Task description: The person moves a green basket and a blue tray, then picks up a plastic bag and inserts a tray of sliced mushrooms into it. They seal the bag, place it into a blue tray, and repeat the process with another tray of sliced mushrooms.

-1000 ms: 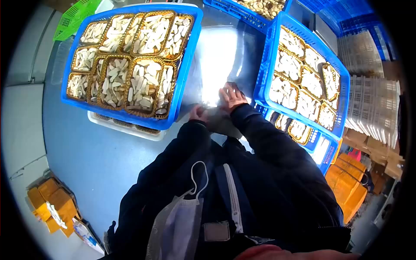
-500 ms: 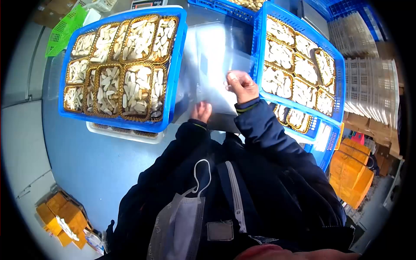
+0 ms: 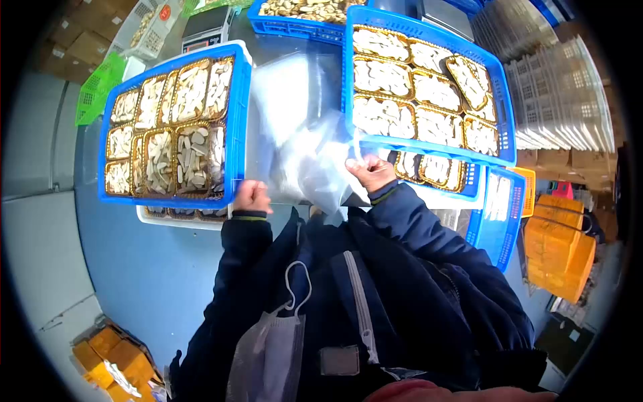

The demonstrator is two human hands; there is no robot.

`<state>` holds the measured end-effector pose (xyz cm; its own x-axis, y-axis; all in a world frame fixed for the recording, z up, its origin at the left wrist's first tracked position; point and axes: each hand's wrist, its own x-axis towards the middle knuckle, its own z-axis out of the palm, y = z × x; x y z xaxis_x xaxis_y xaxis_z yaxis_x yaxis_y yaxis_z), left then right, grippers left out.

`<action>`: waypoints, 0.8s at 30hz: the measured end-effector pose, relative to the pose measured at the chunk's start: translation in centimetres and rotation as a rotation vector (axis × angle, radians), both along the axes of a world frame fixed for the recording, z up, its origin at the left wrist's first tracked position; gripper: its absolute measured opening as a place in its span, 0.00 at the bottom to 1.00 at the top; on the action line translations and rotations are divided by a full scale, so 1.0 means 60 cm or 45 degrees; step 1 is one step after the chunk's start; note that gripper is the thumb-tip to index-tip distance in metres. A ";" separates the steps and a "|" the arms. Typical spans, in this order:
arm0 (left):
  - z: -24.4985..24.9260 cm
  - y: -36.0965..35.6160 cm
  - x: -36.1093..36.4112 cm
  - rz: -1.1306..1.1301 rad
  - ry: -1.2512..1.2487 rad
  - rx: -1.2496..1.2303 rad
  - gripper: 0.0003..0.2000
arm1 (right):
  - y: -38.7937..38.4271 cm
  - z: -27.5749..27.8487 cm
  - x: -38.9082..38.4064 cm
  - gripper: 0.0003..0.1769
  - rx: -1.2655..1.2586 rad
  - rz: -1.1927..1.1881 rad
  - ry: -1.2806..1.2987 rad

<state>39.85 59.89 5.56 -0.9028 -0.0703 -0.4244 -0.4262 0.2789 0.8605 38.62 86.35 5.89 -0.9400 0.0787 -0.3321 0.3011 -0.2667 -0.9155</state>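
**Clear bag in hand and unfilled; tight quarters between crates**

Holds the clear plastic bag [image 3: 305,161] up off the surface [image 3: 134,261], in the gap between the left blue crate [image 3: 239,120] and the right blue crate [image 3: 347,74]; grips its upper right edge with the right hand [image 3: 370,171], fingers pinched shut on the film; shows the left hand [image 3: 252,197] curled shut at the bag's lower left edge, hard against the near corner of the left crate; cannot tell whether any film lies inside that fist.

Progress, as judged: finds nothing inside the bag, the film slack and crumpled, the mouth not visibly opened; finds the gold trays [image 3: 191,144] in both crates full of pale pieces and seated in their rows; rates the bag handling as barely begun.

Edges and room: notes crate rims close on both sides of the bag; notes more clear film [image 3: 288,84] lying flat in the gap behind it; finds open surface only to the near left, below the left crate; finds the near side closed off by dark sleeves and body.
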 end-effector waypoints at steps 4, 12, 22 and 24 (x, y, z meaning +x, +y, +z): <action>0.099 0.141 0.026 -0.370 0.769 -0.159 0.31 | -0.036 -0.023 0.002 0.19 0.170 0.133 0.223; 0.071 0.162 0.029 -0.492 0.721 -0.397 0.09 | -0.021 0.024 0.008 0.22 -0.112 0.408 0.009; 0.069 0.171 0.038 0.174 0.285 -0.243 0.26 | -0.002 0.076 0.016 0.16 0.002 0.438 0.292; 0.053 0.167 0.044 0.191 -0.228 0.285 0.22 | 0.011 0.077 0.015 0.17 -0.090 0.512 0.340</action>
<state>42.50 69.92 8.73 -0.7988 -0.0835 -0.5958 -0.5987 0.0137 0.8008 39.55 87.03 10.49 -0.9444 -0.3220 -0.0667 0.1502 -0.2420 -0.9586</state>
